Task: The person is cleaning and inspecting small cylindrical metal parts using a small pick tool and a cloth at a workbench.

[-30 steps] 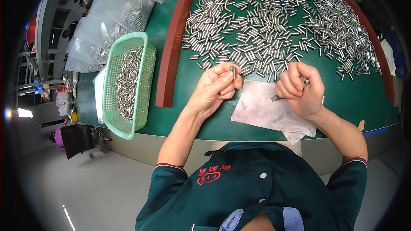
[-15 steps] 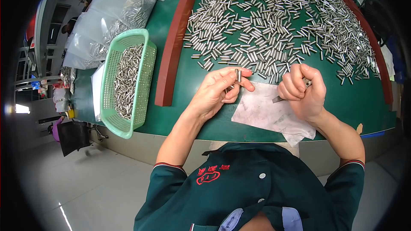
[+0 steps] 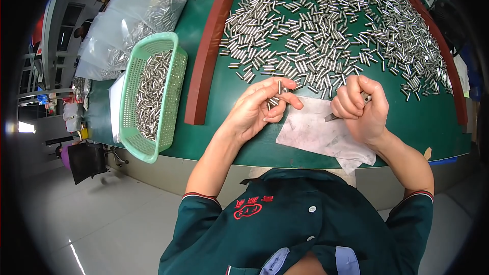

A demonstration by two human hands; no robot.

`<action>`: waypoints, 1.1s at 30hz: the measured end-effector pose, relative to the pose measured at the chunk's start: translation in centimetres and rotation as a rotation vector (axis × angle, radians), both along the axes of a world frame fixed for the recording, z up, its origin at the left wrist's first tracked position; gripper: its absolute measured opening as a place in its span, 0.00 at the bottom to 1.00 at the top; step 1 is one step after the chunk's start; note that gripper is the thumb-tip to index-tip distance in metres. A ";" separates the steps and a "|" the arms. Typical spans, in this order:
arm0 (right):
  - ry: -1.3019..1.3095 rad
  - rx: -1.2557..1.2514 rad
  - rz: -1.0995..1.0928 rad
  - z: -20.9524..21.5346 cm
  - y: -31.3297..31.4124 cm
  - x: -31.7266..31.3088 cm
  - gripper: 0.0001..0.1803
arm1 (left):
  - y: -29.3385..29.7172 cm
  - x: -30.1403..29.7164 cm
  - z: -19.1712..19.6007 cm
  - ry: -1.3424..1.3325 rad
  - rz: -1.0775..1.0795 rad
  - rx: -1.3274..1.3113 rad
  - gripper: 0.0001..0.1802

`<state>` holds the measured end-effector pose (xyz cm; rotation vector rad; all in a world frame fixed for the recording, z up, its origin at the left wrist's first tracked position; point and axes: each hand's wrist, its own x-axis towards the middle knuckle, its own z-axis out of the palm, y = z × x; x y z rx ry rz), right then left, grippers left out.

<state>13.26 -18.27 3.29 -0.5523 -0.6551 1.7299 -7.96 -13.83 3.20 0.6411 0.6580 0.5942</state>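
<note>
My left hand (image 3: pixel 250 111) is closed around several short metal pins (image 3: pixel 273 103). One of them stands up between the thumb and forefinger. To its right, my right hand (image 3: pixel 362 112) makes a fist around a small tool with a flat dark tip (image 3: pixel 330 117), which pokes out at the little-finger side. Most of that tool is hidden by the fingers, so its kind is unclear. Below and between the hands lies a stained whitish cloth (image 3: pixel 313 131). Beyond them, a great many loose metal pins (image 3: pixel 305 40) are spread over the green table (image 3: pixel 244 145).
A dark red wooden frame (image 3: pixel 204 66) borders the spread pins. At the left stands a light green plastic basket (image 3: pixel 175 79) with more pins inside. Clear plastic bags (image 3: pixel 114 25) of pins lie behind it. A black chair (image 3: pixel 87 163) stands beyond the table at far left.
The pins in my left hand have shifted between the thumb and fingers, and more of them show now. My right hand has hardly moved.
</note>
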 end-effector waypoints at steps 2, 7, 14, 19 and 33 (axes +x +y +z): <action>0.003 -0.003 -0.002 -0.1 0.1 0.2 0.21 | 0.1 0.2 -0.1 0.003 0.007 -0.023 0.15; 0.009 0.000 0.006 0.2 0.3 -0.4 0.21 | 0.1 -0.3 0.0 0.025 0.002 0.003 0.14; 0.004 -0.074 -0.044 0.3 -0.8 -0.6 0.21 | -0.7 -1.8 0.8 0.048 0.089 0.233 0.09; -0.018 0.022 -0.056 0.2 -1.2 -0.9 0.21 | -4.1 -5.8 5.5 0.681 0.580 0.839 0.06; -0.059 0.072 -0.048 0.6 -0.7 -1.3 0.21 | -6.9 -17.5 6.4 1.710 1.071 1.169 0.15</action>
